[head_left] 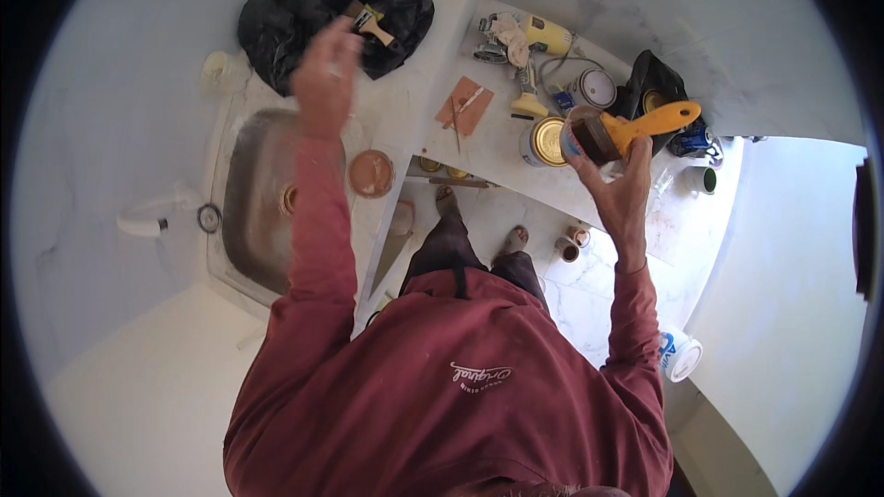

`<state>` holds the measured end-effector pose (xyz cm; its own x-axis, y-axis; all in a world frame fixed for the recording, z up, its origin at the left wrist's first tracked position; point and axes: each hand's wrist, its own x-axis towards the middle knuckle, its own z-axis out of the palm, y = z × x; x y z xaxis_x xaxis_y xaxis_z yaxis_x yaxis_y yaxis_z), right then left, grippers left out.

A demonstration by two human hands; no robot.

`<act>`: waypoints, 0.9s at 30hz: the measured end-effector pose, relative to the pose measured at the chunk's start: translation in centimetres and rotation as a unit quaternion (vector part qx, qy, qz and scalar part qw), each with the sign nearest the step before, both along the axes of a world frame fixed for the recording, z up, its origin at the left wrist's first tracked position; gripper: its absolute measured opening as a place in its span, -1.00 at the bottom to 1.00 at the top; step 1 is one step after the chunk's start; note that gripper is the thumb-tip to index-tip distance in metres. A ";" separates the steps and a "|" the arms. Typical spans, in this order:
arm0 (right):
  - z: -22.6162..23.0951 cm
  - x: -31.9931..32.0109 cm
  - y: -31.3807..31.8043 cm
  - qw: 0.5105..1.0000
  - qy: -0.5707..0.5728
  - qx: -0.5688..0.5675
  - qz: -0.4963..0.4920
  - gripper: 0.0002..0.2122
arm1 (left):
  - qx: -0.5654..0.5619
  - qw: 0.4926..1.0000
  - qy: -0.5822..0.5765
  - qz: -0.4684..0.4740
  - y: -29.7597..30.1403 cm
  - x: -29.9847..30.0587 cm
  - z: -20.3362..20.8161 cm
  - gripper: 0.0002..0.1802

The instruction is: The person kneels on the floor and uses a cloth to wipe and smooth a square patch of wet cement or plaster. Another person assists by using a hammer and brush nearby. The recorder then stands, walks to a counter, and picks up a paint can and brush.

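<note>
Over the right-hand counter, my right hand is closed on a wide paintbrush with an orange-yellow handle and dark bristles. A small pale cup-like container shows at the bristles; I cannot tell whether the hand grips it too. Just beside it stands a paint can with a gold lid. My left hand is raised near a crumpled black plastic bag, smeared by motion, so its fingers are unclear. On the bag lies another paintbrush with a pale wooden handle.
A steel sink lies below my left forearm, with a white faucet beside it. A round reddish-brown lid sits at the counter edge. Reddish sandpaper, a yellow power tool and cans occupy the right counter. Small containers stand on the floor.
</note>
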<state>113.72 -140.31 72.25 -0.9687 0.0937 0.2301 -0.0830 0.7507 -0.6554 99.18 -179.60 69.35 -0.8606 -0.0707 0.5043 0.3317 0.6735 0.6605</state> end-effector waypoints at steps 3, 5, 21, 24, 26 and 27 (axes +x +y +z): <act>-1.8 2.7 0.5 0.997 0.001 -0.071 0.036 -0.31 | 0.044 0.980 -0.109 -0.158 7.7 9.6 -3.1 -0.56; -3.2 4.6 1.3 0.995 -0.012 -0.076 0.067 -0.29 | 0.055 0.953 -0.196 -0.223 12.9 15.4 -4.8 -0.37; -8.8 14.9 5.8 0.956 -0.139 -0.064 0.252 -0.09 | 0.193 0.932 -0.244 -0.188 26.1 31.2 -11.6 0.15; -9.8 15.3 7.2 0.955 -0.166 -0.088 0.230 -0.04 | 0.204 0.927 -0.249 -0.190 27.5 31.1 -13.3 0.09; -10.7 15.6 8.3 0.954 -0.176 -0.136 0.203 -0.10 | 0.234 0.917 -0.243 -0.214 28.6 30.7 -14.7 0.05; -11.1 15.4 9.1 0.961 -0.160 -0.124 0.188 -0.12 | 0.249 0.910 -0.241 -0.226 29.2 30.2 -15.4 0.03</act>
<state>129.12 -131.26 61.14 -0.9621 -0.2636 -0.0699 -0.0823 0.5251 -0.8471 129.38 -150.35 53.95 -0.9714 0.2291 0.0621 0.0910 0.1177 0.9889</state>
